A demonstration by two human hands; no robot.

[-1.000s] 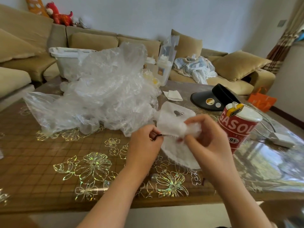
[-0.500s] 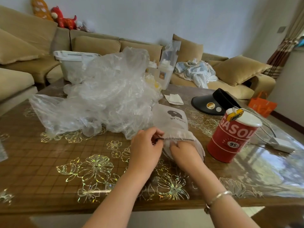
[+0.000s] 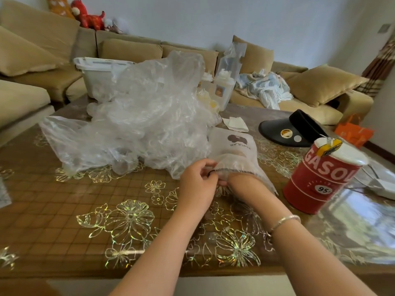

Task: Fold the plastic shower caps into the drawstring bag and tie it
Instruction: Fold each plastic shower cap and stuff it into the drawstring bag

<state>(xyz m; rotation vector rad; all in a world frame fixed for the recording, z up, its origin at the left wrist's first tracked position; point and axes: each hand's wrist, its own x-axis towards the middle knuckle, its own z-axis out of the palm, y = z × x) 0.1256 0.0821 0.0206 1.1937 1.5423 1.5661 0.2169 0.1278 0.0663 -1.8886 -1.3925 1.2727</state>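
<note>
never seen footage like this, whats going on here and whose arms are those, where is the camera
There is no machine here. The camera sits on a person's head and looks forward and down, so the two bare arms coming in from the bottom are that person's own.

The left hand pinches a dark drawstring loop at the mouth of a white drawstring bag. The right hand is pushed into the bag's opening, so its fingers are hidden.

Both work over a brown table with a flower pattern. Beside the bag lies a big crumpled heap of clear plastic shower caps. To the right stand a red tin and a black sun visor; a white basket is at the back, with a sofa behind.
</note>
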